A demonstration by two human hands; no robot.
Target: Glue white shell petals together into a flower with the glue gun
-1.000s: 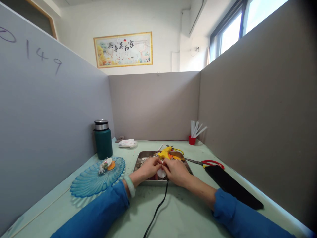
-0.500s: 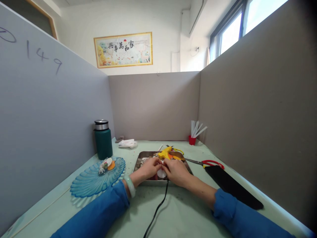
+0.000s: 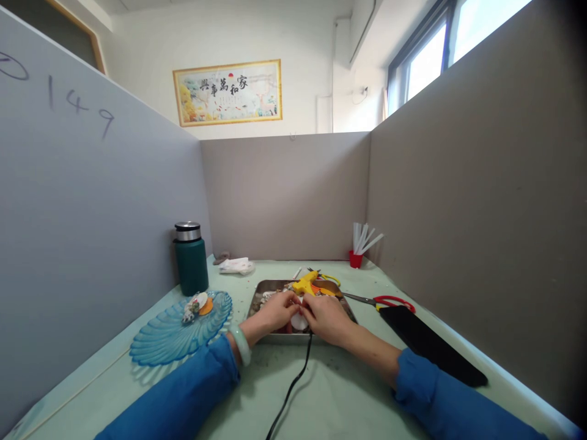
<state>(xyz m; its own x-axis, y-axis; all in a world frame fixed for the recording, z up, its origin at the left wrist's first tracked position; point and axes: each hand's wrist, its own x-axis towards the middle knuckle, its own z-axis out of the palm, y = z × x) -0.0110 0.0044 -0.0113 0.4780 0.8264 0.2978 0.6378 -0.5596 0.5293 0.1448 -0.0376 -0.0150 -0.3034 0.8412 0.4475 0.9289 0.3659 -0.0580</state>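
My left hand [image 3: 274, 313] and my right hand [image 3: 328, 318] meet over a metal tray [image 3: 263, 287] of shells. Their fingers pinch together on a round white shell [image 3: 299, 321] held between them. A pale green bangle sits on my left wrist. A yellow glue gun [image 3: 306, 283] lies at the tray's far side, just beyond my fingertips, and its black cord [image 3: 288, 391] runs toward me between my forearms.
A blue shell-shaped glass plate [image 3: 174, 336] with a few shells lies at the left, a green flask [image 3: 190, 258] behind it. Red-handled scissors [image 3: 387, 300] and a black flat case [image 3: 428, 345] lie at the right. A red cup of white sticks [image 3: 356, 255] stands at the back. Partition walls enclose three sides.
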